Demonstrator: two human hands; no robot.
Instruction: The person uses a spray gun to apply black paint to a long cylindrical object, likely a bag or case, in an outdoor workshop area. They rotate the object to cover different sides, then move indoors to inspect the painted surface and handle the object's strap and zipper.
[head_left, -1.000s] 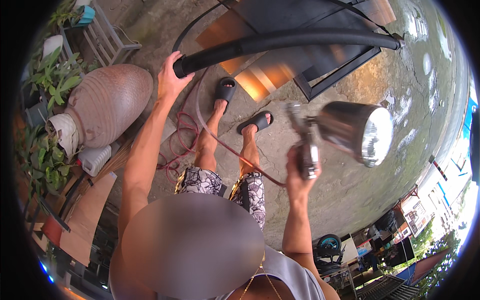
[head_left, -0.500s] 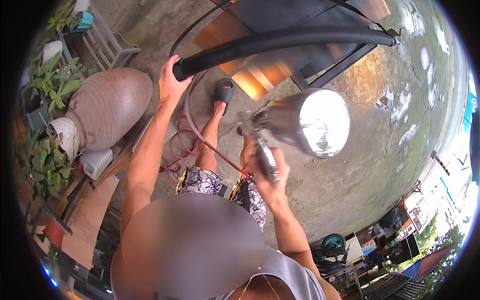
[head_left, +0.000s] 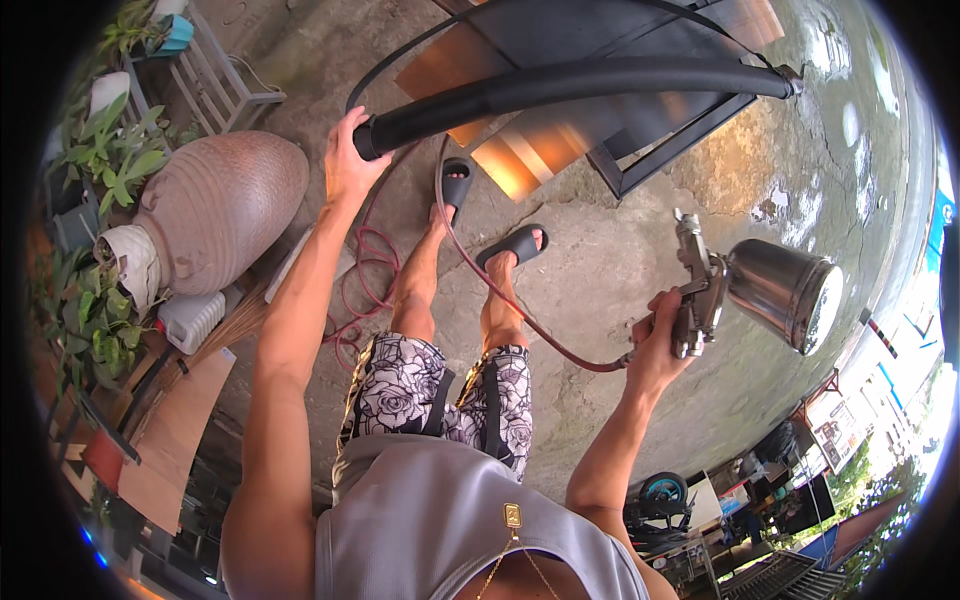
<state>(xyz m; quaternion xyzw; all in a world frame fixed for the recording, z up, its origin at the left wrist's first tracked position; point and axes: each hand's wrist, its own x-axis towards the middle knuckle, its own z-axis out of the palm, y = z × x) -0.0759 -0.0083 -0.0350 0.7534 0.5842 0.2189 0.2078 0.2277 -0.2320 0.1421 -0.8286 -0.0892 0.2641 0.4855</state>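
My left hand (head_left: 348,165) is closed round the near end of a long, slightly curved black tube (head_left: 580,85), which stretches away to the upper right. A thin black strap (head_left: 420,48) arcs above it. In my right hand (head_left: 657,345) is a metal spray gun (head_left: 703,295), held by its grip. The gun carries a shiny metal cup (head_left: 785,290), pointing right. A red hose (head_left: 500,290) joins the gun near my hand and hangs across my legs. Between the gun and the tube there is a wide gap.
Behind the tube lie dark panels with brown, sprayed-looking board (head_left: 515,160) and a black frame (head_left: 650,165). To the left are a large clay jar (head_left: 230,205), potted plants (head_left: 115,170), a white jug (head_left: 192,322) and a metal rack (head_left: 215,80). Hose coils lie near my feet.
My right hand has swung the spray gun to the right, away from my body, and its cup is no longer blurred. My left hand still holds the tube in nearly the same place.
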